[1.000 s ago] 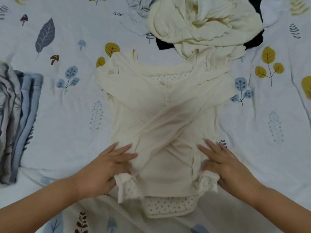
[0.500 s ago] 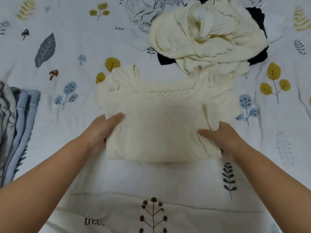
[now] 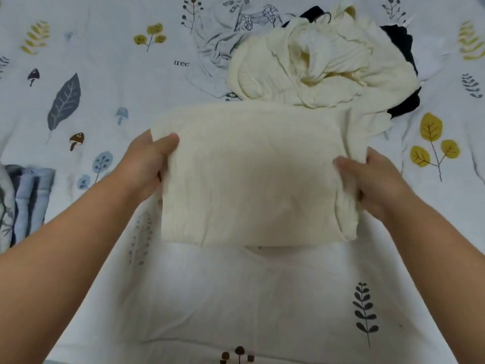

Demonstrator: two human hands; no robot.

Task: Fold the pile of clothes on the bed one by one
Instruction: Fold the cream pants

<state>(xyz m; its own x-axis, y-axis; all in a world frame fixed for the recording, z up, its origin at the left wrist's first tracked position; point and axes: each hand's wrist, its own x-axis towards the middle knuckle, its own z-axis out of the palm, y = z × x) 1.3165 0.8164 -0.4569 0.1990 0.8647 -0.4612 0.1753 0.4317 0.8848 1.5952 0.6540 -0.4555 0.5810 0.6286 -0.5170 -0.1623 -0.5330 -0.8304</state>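
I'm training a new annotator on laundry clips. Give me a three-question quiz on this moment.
1. True or false: both hands grip the folded cream garment.
2. Which lies at the frame's left edge? A) the unfolded pile B) the stack of folded blue-grey clothes
3. Fill in: beyond the folded garment, the unfolded pile is topped by a ___ garment.

Key: 1 true: left hand, right hand, thumbs on top. 2 B. 3 cream.

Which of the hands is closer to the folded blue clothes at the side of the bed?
The left hand. It grips the left edge of the cream top, on the side of the folded blue clothes. The right hand grips the top's far edge, farther away.
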